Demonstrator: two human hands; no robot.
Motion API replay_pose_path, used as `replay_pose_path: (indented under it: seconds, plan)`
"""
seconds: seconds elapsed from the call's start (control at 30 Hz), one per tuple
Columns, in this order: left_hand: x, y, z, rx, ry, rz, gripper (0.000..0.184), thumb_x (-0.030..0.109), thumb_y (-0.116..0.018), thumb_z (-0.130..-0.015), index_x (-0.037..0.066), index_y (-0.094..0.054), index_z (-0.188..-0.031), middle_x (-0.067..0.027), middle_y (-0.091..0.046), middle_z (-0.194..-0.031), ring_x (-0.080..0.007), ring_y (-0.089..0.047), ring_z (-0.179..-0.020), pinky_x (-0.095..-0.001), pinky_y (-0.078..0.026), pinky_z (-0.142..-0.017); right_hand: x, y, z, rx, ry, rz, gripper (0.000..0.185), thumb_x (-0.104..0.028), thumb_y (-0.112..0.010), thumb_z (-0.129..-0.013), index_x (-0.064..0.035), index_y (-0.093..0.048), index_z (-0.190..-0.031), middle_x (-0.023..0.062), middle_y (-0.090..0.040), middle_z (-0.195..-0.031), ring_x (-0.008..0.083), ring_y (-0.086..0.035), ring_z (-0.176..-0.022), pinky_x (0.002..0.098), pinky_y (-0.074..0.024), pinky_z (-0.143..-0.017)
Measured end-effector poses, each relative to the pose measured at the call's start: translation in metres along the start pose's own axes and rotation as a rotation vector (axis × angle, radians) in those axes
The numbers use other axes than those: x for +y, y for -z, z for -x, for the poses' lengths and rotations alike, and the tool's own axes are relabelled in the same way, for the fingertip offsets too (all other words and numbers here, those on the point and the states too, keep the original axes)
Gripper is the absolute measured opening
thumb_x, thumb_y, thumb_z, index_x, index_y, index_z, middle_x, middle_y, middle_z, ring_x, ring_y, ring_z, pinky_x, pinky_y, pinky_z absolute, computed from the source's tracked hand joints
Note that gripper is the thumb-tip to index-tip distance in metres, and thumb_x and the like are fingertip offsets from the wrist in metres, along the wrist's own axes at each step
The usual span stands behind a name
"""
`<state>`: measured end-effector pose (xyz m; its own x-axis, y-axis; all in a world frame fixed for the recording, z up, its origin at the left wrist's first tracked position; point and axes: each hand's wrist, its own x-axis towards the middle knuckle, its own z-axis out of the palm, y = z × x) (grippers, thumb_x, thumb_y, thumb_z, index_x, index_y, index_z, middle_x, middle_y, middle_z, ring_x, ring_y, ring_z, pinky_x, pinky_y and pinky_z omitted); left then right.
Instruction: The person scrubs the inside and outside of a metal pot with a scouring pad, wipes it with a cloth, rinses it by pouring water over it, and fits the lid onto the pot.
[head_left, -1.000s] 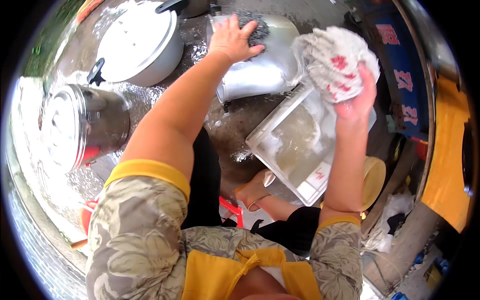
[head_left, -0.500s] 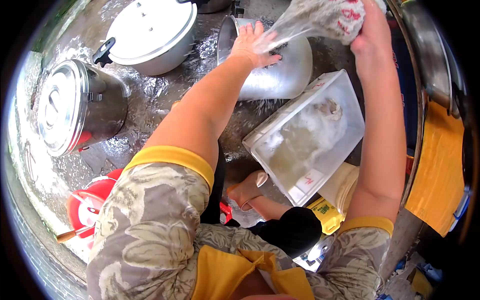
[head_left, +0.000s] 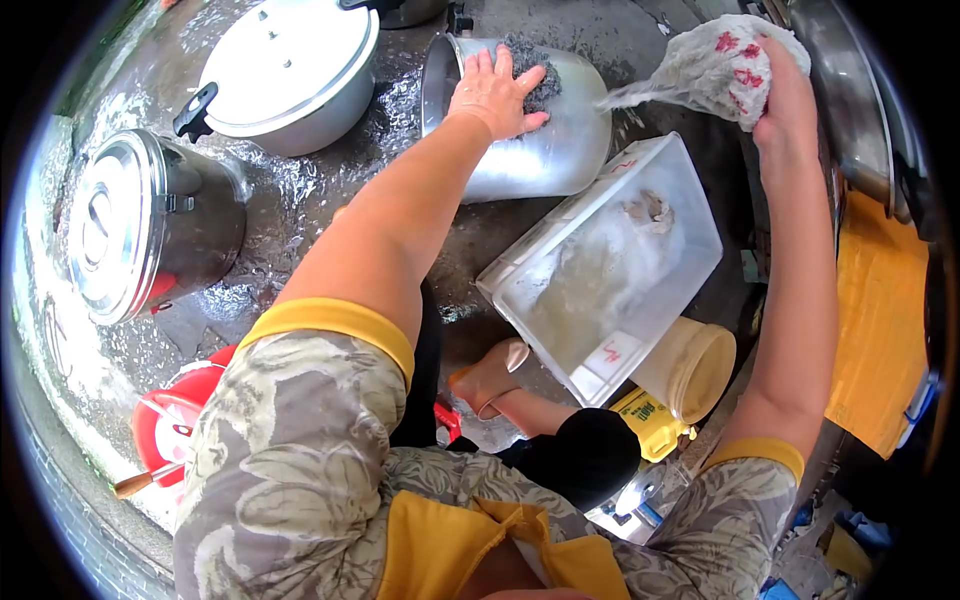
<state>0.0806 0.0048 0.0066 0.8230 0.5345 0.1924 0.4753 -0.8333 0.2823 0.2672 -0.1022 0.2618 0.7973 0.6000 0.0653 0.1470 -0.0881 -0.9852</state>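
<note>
A large aluminium pot (head_left: 555, 155) lies on its side on the wet floor. My left hand (head_left: 495, 95) rests on its wall with fingers spread. A dark, curly scouring pad (head_left: 545, 88) is by its fingertips on the metal. Up at the right, my right hand (head_left: 785, 90) grips a wet white cloth (head_left: 700, 60) with red markings. Water streams from the cloth toward the pot. Below the pot stands a translucent plastic tub (head_left: 690, 215) holding cloudy, foamy water and a pale, crumpled lump I cannot make out.
A lidded pressure cooker (head_left: 285, 65) and a lidded steel pot (head_left: 120, 220) stand on the left. Nearer me are a red bucket (head_left: 165, 420), a cream bucket (head_left: 705, 370) and a yellow jug (head_left: 650, 425). Steel basins (head_left: 845, 100) line the right edge.
My right hand has moved right and slightly down with the cloth. The wide sheet of water over my left hand has become a short stream. My left hand stays on the pot.
</note>
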Motion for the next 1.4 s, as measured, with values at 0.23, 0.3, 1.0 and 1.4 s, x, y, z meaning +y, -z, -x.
replay_pose_path:
  seconds: [0.23, 0.3, 1.0, 1.4]
  plan:
    - [0.006, -0.009, 0.013, 0.002, -0.003, -0.046, 0.065, 0.062, -0.050, -0.083, 0.030, -0.036, -0.139, -0.0251, -0.032, -0.141, -0.0437, -0.033, -0.129, -0.0487, -0.026, -0.105, 0.001, -0.077, 0.022, -0.143, -0.014, -0.175, 0.013, -0.012, -0.053, -0.084, -0.0048, -0.061, -0.090, 0.0092, -0.064, -0.078, 0.0220, -0.065, -0.068, 0.0361, -0.0538, -0.059]
    - [0.007, -0.004, 0.016, 0.008, -0.016, -0.025, 0.064, 0.061, -0.052, -0.083, 0.030, -0.038, -0.137, -0.0259, -0.032, -0.141, -0.0459, -0.033, -0.129, -0.0505, -0.024, -0.105, 0.000, -0.102, 0.019, -0.145, 0.012, -0.210, 0.010, -0.010, -0.053, -0.082, -0.0049, -0.061, -0.086, 0.0088, -0.063, -0.075, 0.0215, -0.063, -0.064, 0.0347, -0.0526, -0.057]
    - [0.006, -0.001, 0.014, 0.021, -0.019, -0.008, 0.064, 0.061, -0.054, -0.080, 0.029, -0.042, -0.134, -0.0250, -0.035, -0.139, -0.0432, -0.036, -0.126, -0.0498, -0.026, -0.103, 0.124, -0.002, 0.098, 0.082, -0.208, -0.160, 0.028, -0.014, -0.060, -0.085, 0.0028, -0.061, -0.107, 0.0125, -0.066, -0.098, 0.0216, -0.066, -0.082, 0.0343, -0.0550, -0.070]
    - [0.008, -0.008, 0.013, 0.095, -0.042, -0.055, 0.071, 0.064, -0.054, -0.078, 0.027, -0.040, -0.137, -0.0258, -0.038, -0.137, -0.0399, -0.037, -0.127, -0.0515, -0.026, -0.106, 0.469, 0.179, 0.318, 0.441, -0.725, 0.456, 0.049, -0.018, -0.060, -0.086, -0.0030, -0.042, -0.130, 0.0167, -0.059, -0.111, 0.0232, -0.062, -0.093, 0.0368, -0.0517, -0.075]
